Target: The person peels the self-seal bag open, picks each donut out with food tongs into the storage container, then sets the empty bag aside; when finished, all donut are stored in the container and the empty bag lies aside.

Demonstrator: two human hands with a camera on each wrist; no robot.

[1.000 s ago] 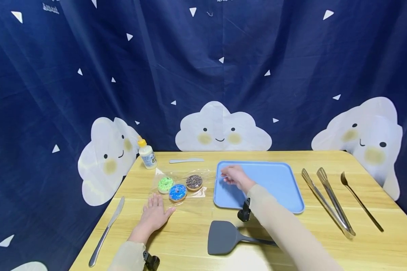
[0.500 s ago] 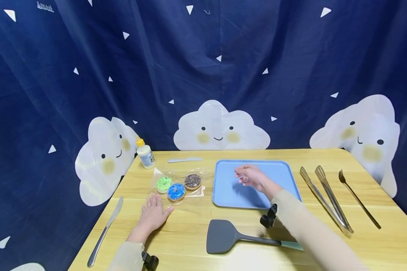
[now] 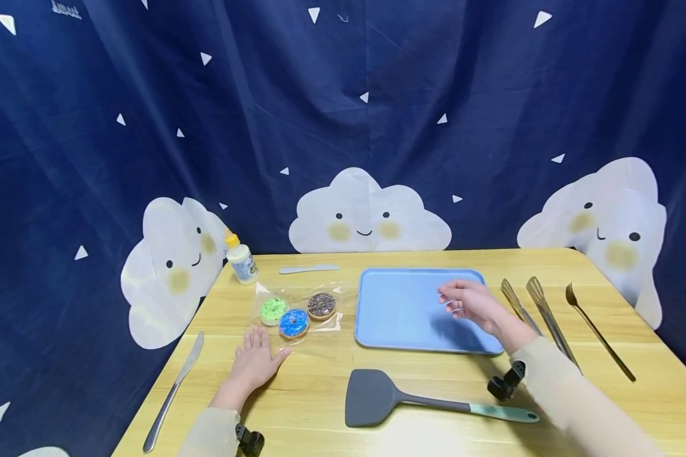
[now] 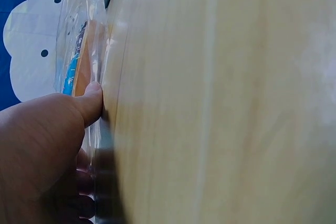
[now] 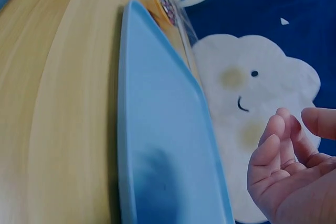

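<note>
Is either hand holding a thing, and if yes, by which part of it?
Nothing is held: the right hand is empty above the blue tray, and the left hand lies flat at the near edge of the clear bag without gripping it.

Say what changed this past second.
The right hand has moved rightward over the light-blue rectangular tray, holding nothing; its cream sleeve uncovered the green handle of the grey spatula. The left hand stays flat by the clear plastic packet of three doughnuts; the tray hasn't moved.

Three views around a tray [image 3: 400, 311]
Head view looks forward and down from its near side; right wrist view, close, shares it; left wrist view skims the table [image 4: 210, 103] on its left.
</note>
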